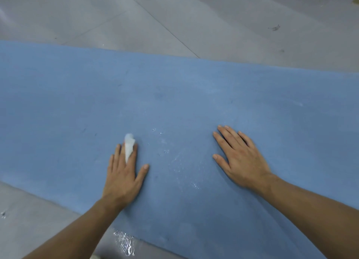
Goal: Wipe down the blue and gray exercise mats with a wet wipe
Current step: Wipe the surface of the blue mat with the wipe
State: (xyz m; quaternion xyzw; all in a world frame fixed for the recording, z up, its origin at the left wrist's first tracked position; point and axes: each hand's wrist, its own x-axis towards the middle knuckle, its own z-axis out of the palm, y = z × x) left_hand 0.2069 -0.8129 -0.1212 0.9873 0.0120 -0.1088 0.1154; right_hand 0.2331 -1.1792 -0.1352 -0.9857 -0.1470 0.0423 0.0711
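Pinching the wet wipe [129,145] between two outstretched fingers, the left hand [124,174] lies flat on the blue mat [194,95], probably so the wipe drags with each stroke, while the right hand [241,159], open and empty, well right of that grip, seemingly steadies the mat.

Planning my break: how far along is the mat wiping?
Nothing shows as finished. In hand: the left hand presses a crumpled white wet wipe, pinched between its fingers, on the blue foam mat; the right hand rests flat. Left: white specks between the hands; no gray mat clearly in view.
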